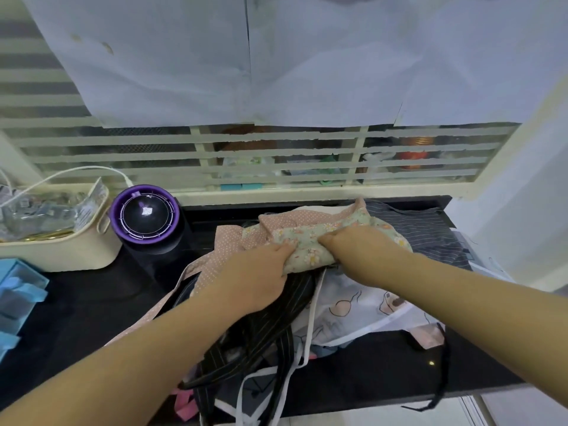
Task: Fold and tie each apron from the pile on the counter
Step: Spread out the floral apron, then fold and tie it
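The floral apron (pixel 310 241), bunched into a green roll, lies on top of the apron pile at the far middle of the black desk (pixel 76 302). We see the left grip (pixel 261 272) grasping the roll's near left end, fingers curled onto the cloth. The right grip (pixel 359 244) lies across the top of the roll; whether it pinches the fabric or only presses it we cannot tell.

Beneath the roll a pink dotted apron (pixel 230 241) spreads to the left. A black striped apron (pixel 270 321) trails toward the near edge, its ties hanging over. A white printed apron (pixel 356 302) lies to the right, and a dark pinstriped apron (pixel 418 222) at the far right.

At the far left stand a purple-rimmed round device (pixel 146 213) and a cream basket (pixel 61 253), touching. Behind runs a barred window (pixel 276 155).
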A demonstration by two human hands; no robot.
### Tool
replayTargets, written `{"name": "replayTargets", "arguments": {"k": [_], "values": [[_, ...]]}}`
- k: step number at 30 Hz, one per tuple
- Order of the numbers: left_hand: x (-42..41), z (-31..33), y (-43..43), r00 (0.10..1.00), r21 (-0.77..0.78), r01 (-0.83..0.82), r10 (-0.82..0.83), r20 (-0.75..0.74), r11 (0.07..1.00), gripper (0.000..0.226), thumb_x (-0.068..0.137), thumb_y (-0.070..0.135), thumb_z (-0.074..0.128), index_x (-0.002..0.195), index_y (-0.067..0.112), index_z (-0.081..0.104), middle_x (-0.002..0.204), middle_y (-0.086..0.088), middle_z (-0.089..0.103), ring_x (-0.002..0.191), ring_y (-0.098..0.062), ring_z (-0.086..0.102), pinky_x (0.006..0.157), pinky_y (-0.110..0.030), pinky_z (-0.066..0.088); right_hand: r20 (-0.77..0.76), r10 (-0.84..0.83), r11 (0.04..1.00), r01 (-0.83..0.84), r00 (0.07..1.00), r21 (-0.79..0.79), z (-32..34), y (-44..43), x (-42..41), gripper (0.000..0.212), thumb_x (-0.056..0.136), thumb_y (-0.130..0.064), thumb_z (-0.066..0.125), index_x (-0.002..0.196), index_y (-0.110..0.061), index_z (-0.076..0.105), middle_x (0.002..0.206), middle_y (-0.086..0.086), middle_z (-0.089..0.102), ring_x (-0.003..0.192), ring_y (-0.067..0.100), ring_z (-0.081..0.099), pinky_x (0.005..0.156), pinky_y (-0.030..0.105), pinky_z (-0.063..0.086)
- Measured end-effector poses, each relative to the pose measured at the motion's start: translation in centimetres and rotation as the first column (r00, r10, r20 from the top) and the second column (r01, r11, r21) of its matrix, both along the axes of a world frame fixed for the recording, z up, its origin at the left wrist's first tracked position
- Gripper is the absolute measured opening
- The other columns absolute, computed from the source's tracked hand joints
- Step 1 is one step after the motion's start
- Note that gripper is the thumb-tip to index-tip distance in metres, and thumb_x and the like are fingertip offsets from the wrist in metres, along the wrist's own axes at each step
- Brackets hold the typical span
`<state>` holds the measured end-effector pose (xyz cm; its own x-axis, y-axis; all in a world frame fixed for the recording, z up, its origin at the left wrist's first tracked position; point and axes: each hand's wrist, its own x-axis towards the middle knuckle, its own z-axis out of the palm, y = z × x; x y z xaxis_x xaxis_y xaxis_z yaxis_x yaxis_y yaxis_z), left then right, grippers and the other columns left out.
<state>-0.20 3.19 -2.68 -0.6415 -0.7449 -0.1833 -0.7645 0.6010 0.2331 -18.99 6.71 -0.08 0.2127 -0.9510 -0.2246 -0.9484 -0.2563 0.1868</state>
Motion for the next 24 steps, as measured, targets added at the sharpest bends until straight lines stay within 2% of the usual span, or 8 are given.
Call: {"name": "replayTargets", "arguments": {"k": [4,7,11,13,15,17,19,24], "values": [[1.0,2.3,1.0,0.985,0.114,0.124,-0.136,0.102,0.986,0.059,0.1,0.021,0.031,0.154,0.03,0.007,0.16,0.01,0.013,0.144,-0.017,0.022,0.117,-0.035,0.02,-0.1,0.017,0.991,-0.004,0.995,0.133,3.3,2.4,1.2,0.034,0.088,0.0,0.046,0.116,-0.016,0.056,0.099,0.002,0.061,0.078,0.021,0.051,0.078,0.047,0.045],[1.5,0.8,2.1,0.941,0.351,0.209,-0.286,0.182,0.913,0.066,0.098,0.015,0.029,0.153,0.027,-0.006,0.16,0.01,-0.01,0.148,-0.014,0.0,0.121,-0.04,0.002,-0.106,0.108,0.96,-0.076,0.988,0.268,2.1,4.2,1.6,0.027,0.091,-0.009,0.05,0.115,-0.012,0.061,0.102,0.01,0.064,0.096,0.033,0.059,0.084,0.048,0.045],[0.3,-2.9,2.4,0.926,0.632,0.153,-0.334,0.177,0.76,0.062,0.094,0.01,0.032,0.153,0.021,0.014,0.159,0.003,0.01,0.146,-0.016,0.013,0.118,-0.034,0.014,0.014,-0.025,0.823,0.012,1.0,0.568,-0.9,4.4,1.0,0.019,0.086,0.003,0.047,0.094,-0.008,0.059,0.076,-0.001,0.045,0.07,0.019,0.049,0.053,0.021,0.034],[-0.5,-4.1,1.1,0.94,0.693,0.077,-0.283,0.189,0.717,0.032,0.092,0.01,0.036,0.121,0.016,0.047,0.125,-0.007,0.049,0.103,-0.02,0.049,0.086,-0.032,0.039,0.084,-0.147,0.781,0.063,0.986,0.622,-2.3,3.0,-0.3,0.013,0.084,0.0,0.047,0.084,-0.01,0.055,0.075,-0.001,0.047,0.066,0.016,0.046,0.055,0.022,0.035],[-0.8,-4.7,-0.9,0.96,0.674,-0.016,-0.177,0.216,0.739,0.009,0.09,0.012,0.04,0.093,0.014,0.047,0.088,-0.006,0.048,0.066,-0.016,0.039,0.061,-0.029,0.032,0.102,-0.247,0.728,0.115,0.963,0.676,-3.2,1.1,-1.9,0.014,0.082,-0.006,0.053,0.088,-0.019,0.053,0.086,-0.001,0.054,0.084,0.02,0.055,0.069,0.028,0.048],[-0.6,-4.5,-3.1,0.975,0.667,-0.1,-0.059,0.213,0.739,0.009,0.092,0.017,0.043,0.084,0.015,0.048,0.081,-0.001,0.046,0.061,-0.012,0.037,0.06,-0.027,0.034,0.095,-0.338,0.67,0.169,0.936,0.723,-4.0,-0.6,-3.7,0.029,0.079,-0.011,0.058,0.107,-0.02,0.054,0.102,0.002,0.059,0.1,0.024,0.059,0.088,0.04,0.053],[0.2,-4.3,-5.2,0.976,0.644,-0.121,-0.028,0.217,0.756,0.015,0.095,0.022,0.046,0.082,0.015,0.049,0.083,0.001,0.049,0.066,-0.011,0.041,0.067,-0.029,0.04,0.156,-0.511,0.603,0.223,0.846,0.766,-4.4,-2.1,-5.9,0.045,0.074,-0.013,0.063,0.117,-0.017,0.053,0.111,0.008,0.062,0.103,0.023,0.061,0.097,0.048,0.049],[2.8,-5.6,-7.5,0.991,0.45,-0.09,0.036,0.126,0.888,0.033,0.098,0.038,0.046,0.072,0.017,0.043,0.074,0.006,0.048,0.067,-0.011,0.044,0.063,-0.028,0.034,0.334,-0.853,0.436,0.198,0.4,0.878,-5.8,-2.9,-11.2,0.048,0.08,-0.019,0.073,0.123,-0.008,0.057,0.13,0.006,0.059,0.126,0.024,0.051,0.112,0.049,0.031]]}}
